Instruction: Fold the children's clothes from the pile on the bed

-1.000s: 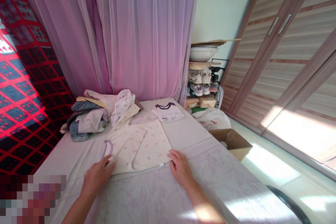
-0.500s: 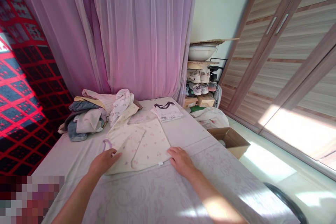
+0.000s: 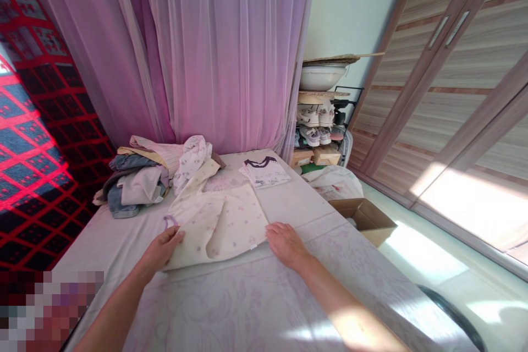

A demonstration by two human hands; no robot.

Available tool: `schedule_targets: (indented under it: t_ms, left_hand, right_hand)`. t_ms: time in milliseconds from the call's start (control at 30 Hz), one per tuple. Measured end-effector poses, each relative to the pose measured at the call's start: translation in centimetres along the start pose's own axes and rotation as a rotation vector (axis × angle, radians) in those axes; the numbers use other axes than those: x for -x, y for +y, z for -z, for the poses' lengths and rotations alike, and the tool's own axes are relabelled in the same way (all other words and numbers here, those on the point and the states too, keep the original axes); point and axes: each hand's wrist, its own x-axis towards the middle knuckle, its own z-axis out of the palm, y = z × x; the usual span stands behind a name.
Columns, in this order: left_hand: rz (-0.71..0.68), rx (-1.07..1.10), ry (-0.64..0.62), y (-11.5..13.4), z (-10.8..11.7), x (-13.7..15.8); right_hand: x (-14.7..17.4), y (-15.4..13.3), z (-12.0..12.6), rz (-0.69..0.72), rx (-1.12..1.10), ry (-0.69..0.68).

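I'm watching 2 hands working at a cream printed garment [image 3: 243,214], which is lying spread on the bed [image 3: 231,308] between them. Over the last half second the left hand [image 3: 165,245] has been settling onto the garment's left edge, just below the purple trim [image 3: 168,222]; its thumb and fingertips are now closing in a narrow pinch, seemingly holding cloth. The right hand [image 3: 286,243] is staying at the near right corner, fingers half curled over it; its thumb is hiding, so I can't tell how firmly it's gripping. Meanwhile the crease across the middle is standing up more, and the hem by the white tag [image 3: 253,247] is drawing farther away from me. To my eye, the work is passing from smoothing to gathering up. A folded shirt [image 3: 268,173] is sitting beyond, and a clothes pile [image 3: 140,184] is slumping at far left.
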Motion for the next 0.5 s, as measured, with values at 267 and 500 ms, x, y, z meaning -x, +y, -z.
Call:
schedule_targets:
  t_ms: [267,500]
  left_hand:
    - [0.160,0.463,-0.106,2.7,1.9,0.7]
    - [-0.059,0.542,0.051,4.0,3.8,-1.5]
  right_hand:
    - [-3.2,-0.4,2.1,-0.127,-0.019,-0.135]
    - [-7.0,0.9,2.3,-0.281,-0.097,-0.064]
